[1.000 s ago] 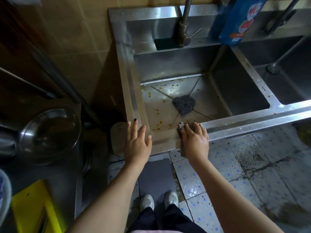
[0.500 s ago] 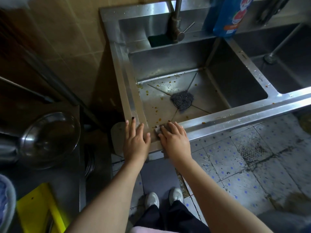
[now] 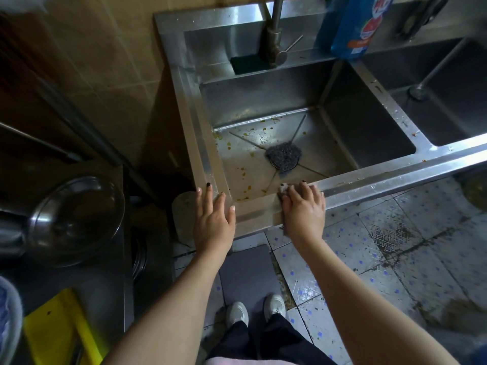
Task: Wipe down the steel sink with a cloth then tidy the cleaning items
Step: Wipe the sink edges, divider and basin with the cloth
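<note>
The steel sink [image 3: 395,177] has food specks on its basin floor and a steel wool scrubber [image 3: 283,155] lying over the drain. My right hand [image 3: 304,212] presses a small pale cloth [image 3: 282,189] onto the sink's front rim, near the left corner. Only an edge of the cloth shows past my fingers. My left hand [image 3: 213,214] rests flat on the front left corner of the rim and holds nothing.
A dark green sponge [image 3: 246,63] and a blue detergent bottle [image 3: 353,25] sit on the back ledge by the faucet [image 3: 272,35]. A second basin [image 3: 453,101] lies to the right. At left are a steel bowl [image 3: 76,219] and a yellow board [image 3: 60,330].
My right hand slid the cloth left along the front rim toward my left hand, then back to the right. My left hand stayed on the corner.
</note>
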Available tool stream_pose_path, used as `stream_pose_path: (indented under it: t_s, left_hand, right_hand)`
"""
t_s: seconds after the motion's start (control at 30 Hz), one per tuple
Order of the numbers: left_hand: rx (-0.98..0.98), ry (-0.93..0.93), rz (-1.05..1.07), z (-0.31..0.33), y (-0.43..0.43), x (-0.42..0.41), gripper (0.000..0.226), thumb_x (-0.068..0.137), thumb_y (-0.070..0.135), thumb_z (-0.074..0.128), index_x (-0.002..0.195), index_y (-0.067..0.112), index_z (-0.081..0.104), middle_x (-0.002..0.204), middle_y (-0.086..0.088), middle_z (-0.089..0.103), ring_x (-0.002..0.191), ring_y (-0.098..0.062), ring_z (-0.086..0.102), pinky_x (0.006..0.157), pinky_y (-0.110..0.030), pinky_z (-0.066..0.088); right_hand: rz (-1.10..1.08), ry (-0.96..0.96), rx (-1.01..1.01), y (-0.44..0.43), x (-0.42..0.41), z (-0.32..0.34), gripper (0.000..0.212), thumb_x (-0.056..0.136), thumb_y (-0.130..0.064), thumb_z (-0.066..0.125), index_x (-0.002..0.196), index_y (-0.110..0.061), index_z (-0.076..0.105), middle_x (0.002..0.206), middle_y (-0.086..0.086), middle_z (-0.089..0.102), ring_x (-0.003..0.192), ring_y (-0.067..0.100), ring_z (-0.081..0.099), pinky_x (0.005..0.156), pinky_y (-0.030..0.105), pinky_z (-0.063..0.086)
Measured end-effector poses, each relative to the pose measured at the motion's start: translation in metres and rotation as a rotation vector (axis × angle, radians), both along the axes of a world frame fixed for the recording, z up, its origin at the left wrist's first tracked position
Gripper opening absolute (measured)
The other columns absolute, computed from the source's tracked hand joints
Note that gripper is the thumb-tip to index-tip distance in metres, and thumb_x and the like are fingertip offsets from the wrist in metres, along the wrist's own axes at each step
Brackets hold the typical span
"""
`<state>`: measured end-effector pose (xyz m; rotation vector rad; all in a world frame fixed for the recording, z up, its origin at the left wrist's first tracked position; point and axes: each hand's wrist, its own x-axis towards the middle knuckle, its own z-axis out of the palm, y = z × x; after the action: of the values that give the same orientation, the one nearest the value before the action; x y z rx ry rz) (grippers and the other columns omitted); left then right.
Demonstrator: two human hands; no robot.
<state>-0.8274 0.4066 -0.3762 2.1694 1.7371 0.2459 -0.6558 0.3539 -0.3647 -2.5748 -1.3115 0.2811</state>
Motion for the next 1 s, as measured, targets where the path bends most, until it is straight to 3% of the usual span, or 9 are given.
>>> stream_pose_path:
  t_s: [0.13, 0.27, 0.33, 0.43, 0.5, 0.8, 1.0]
  left_hand:
    - [0.026, -0.027, 0.004, -0.003, 0.001, 0.001, 0.046, 0.097, 0.036, 0.037, 0.138, 0.018, 0.042, 0.156, -0.004, 0.014, 0.145, -0.024, 0.000, 0.115, -0.032, 0.006]
    - [0.038, -0.032, 0.003, -0.002, 0.000, 0.000, 0.044, 0.096, 0.033, 0.040, 0.137, 0.016, 0.044, 0.155, -0.006, 0.017, 0.145, -0.024, 0.003, 0.114, -0.031, 0.008]
    - [0.027, -0.024, 0.001, -0.001, 0.000, -0.001, 0.044, 0.097, 0.033, 0.037, 0.138, 0.018, 0.042, 0.156, -0.004, 0.014, 0.145, -0.023, 0.000, 0.114, -0.030, 0.006]
    - [0.005, -0.020, 0.000, 0.002, 0.000, -0.002, 0.044, 0.098, 0.032, 0.034, 0.140, 0.020, 0.038, 0.157, -0.001, 0.009, 0.145, -0.020, -0.005, 0.114, -0.029, 0.003]
    - [-0.003, -0.016, -0.005, 0.003, 0.000, -0.002, 0.044, 0.098, 0.033, 0.033, 0.140, 0.021, 0.037, 0.157, 0.000, 0.008, 0.144, -0.020, -0.006, 0.114, -0.027, 0.000]
    - [-0.023, -0.035, -0.001, -0.001, 0.002, -0.001, 0.043, 0.098, 0.032, 0.034, 0.140, 0.020, 0.038, 0.157, 0.000, 0.007, 0.144, -0.020, -0.007, 0.115, -0.030, 0.004]
    - [-0.040, -0.021, -0.002, 0.000, 0.001, -0.001, 0.045, 0.098, 0.036, 0.033, 0.140, 0.020, 0.037, 0.157, 0.000, 0.006, 0.144, -0.020, -0.008, 0.115, -0.032, 0.009]
  right_hand:
    - [0.143, -0.028, 0.059, 0.003, -0.050, 0.000, 0.037, 0.086, -0.036, 0.044, 0.101, -0.016, 0.072, 0.114, 0.011, 0.066, 0.114, 0.035, 0.056, 0.101, 0.045, 0.039]
    - [0.242, -0.011, 0.017, 0.006, -0.062, 0.001, 0.041, 0.084, -0.039, 0.042, 0.095, -0.017, 0.075, 0.106, 0.008, 0.070, 0.105, 0.032, 0.063, 0.096, 0.046, 0.045]
    - [0.273, -0.037, 0.032, 0.004, -0.050, -0.003, 0.041, 0.086, -0.040, 0.042, 0.099, -0.017, 0.074, 0.110, 0.009, 0.068, 0.109, 0.033, 0.061, 0.099, 0.046, 0.042]
    - [0.237, -0.030, -0.001, 0.000, -0.025, 0.000, 0.039, 0.095, -0.039, 0.043, 0.122, -0.019, 0.062, 0.134, 0.009, 0.054, 0.131, 0.031, 0.040, 0.113, 0.039, 0.020]
    - [0.165, -0.040, -0.006, -0.003, -0.004, 0.001, 0.041, 0.097, -0.038, 0.040, 0.131, -0.020, 0.054, 0.142, 0.007, 0.045, 0.136, 0.029, 0.030, 0.114, 0.036, 0.011]
    - [-0.030, 0.000, -0.008, -0.005, 0.013, 0.002, 0.043, 0.098, -0.037, 0.036, 0.136, -0.020, 0.048, 0.148, 0.009, 0.035, 0.139, 0.029, 0.019, 0.115, 0.036, 0.008]
    - [0.089, 0.026, 0.020, -0.005, -0.019, 0.004, 0.042, 0.099, -0.036, 0.036, 0.135, -0.018, 0.048, 0.146, 0.005, 0.038, 0.138, 0.026, 0.021, 0.110, 0.033, 0.015]
